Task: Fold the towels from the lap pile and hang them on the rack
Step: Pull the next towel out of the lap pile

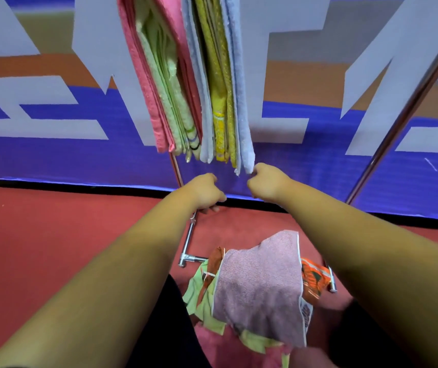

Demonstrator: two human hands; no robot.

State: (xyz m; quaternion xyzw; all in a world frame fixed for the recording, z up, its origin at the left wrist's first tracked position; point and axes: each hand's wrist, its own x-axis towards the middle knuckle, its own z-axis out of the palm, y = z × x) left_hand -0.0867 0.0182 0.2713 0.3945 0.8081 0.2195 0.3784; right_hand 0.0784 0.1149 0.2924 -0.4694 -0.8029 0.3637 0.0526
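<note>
Status: the rack (pixel 398 115) carries a tight bunch at far centre. A pink towel (pixel 143 88) is wrapped over a green towel (pixel 164 88), and a blue towel (pixel 239 102) over a yellow towel (pixel 219 102). All hang straight with their lower ends roughly level. Your right hand (pixel 268 181) pinches the blue towel's lower right corner, fingers curled on it. I read that as a straightening tug, so that one is hung bar the trim. Your left hand (pixel 204 191) is curled just below the bunch, beside the left post (pixel 176 168); can't tell if it grips anything. Left to do: the lap pile (pixel 204 301) sits near centre between your forearms, unfolded. A mauve towel (pixel 260 288) is on top, with green, orange-patterned and pink pieces poking out under it. Looks like at least four more, so call it about halfway. Room: the bunch sits hard against the left post, and the span from the blue towel to the right post is open, so new towels go right. The top bar is out of frame, so I can't confirm its free length. The banner (pixel 53 144) stands close behind the rack, so there is little depth to swing cloth past it. Edge to watch: the chrome base foot (pixel 188 258) lies just at the pile's far left edge, and loose cloth hangs over it. Lift pieces up before carrying them forward or they may drag on that tube. The floor (pixel 53 235) is bare red on the near left.
</note>
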